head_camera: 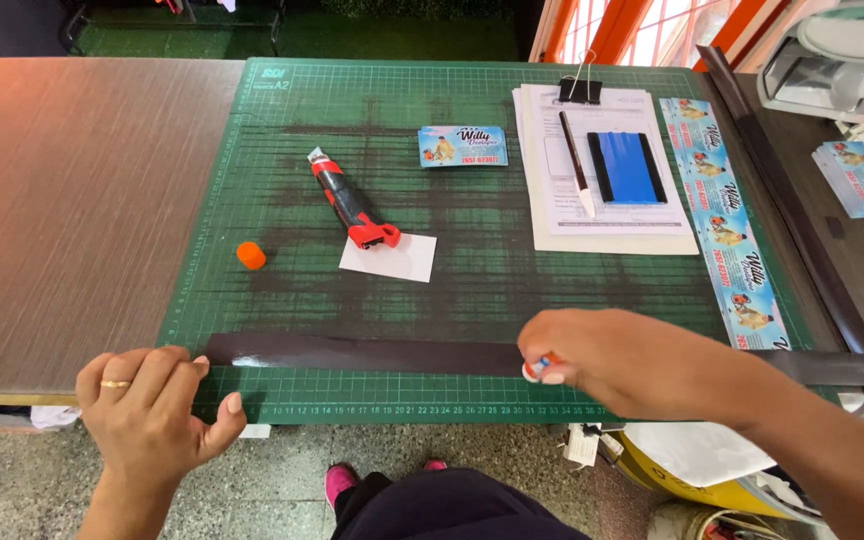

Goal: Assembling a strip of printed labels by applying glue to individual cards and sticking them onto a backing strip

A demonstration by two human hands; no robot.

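A long dark strip [372, 353] lies along the near edge of the green cutting mat [252, 300]. A small red-and-white stick [539, 368] is pinched in the closed fingers of the right hand [602, 355] and pressed onto the strip. The left hand [152, 410] rests loosely open, holding nothing, fingertips at the strip's left end. Beyond the strip lie an orange cap [250, 255], a red knife [352, 205] and a white card [389, 257].

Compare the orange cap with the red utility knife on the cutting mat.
The orange cap is small, round and single-coloured; the red utility knife is long, slim and red with black. The cap sits alone on bare mat; the knife lies diagonally, its end on a white card. Both lie untouched on the green mat.
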